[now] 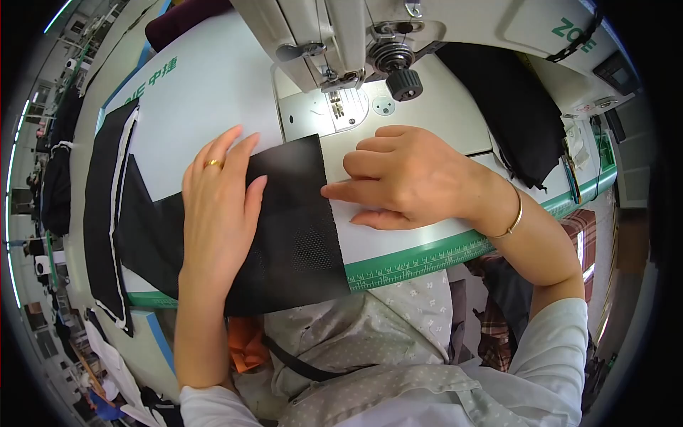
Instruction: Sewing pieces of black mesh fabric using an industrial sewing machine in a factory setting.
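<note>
A black fabric panel [284, 228] with a patch of small perforations lies on the sewing table, its front part over the green edge. My left hand [220, 192] rests flat on the panel, fingers stretched and a ring on one of them. At the panel's right edge, my right hand [398, 181] touches the cloth with its index fingertip. Its thumb is apart and the other fingers are loosely bent, with nothing seen between them. Beyond both hands is the sewing machine's presser foot [336, 107], over the metal needle plate [306, 117]. The panel is apart from the foot.
A black strip with white edging [107, 213] lies at the left. Black cloth pieces [505, 107] are piled at the right, beside small tools [571, 174]. A green ruler strip [420, 263] runs along the front edge. The machine head [306, 35] overhangs the far side.
</note>
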### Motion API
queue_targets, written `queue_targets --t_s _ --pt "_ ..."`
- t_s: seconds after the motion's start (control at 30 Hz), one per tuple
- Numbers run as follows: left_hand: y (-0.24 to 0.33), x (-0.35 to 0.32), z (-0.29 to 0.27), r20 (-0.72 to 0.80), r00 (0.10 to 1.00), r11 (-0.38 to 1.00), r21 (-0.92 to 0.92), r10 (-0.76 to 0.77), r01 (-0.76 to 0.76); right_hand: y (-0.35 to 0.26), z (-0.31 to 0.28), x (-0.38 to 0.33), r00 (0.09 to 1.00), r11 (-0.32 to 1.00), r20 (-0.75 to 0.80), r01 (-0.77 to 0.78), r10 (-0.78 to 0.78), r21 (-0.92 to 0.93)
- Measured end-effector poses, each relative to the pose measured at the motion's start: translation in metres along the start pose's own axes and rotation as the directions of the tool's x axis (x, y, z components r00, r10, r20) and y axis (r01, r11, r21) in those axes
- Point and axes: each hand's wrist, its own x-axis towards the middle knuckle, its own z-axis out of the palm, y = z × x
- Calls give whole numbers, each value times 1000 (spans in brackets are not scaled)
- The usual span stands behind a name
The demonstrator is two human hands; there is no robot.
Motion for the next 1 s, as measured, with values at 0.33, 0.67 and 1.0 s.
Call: queue_targets --t_s 0.33,0.67,1.0 --pt "-3 53 23 250 968 903 -416 4 104 0 -2 -2 999 999 -45 -29 30 15" --pt "1 11 3 154 908 891 -312 390 -330 1 2 0 993 993 -42 -109 107 -36" --pt "24 14 21 188 893 903 -230 408 -364 14 -13 -8 984 980 -85 -166 157 -108"
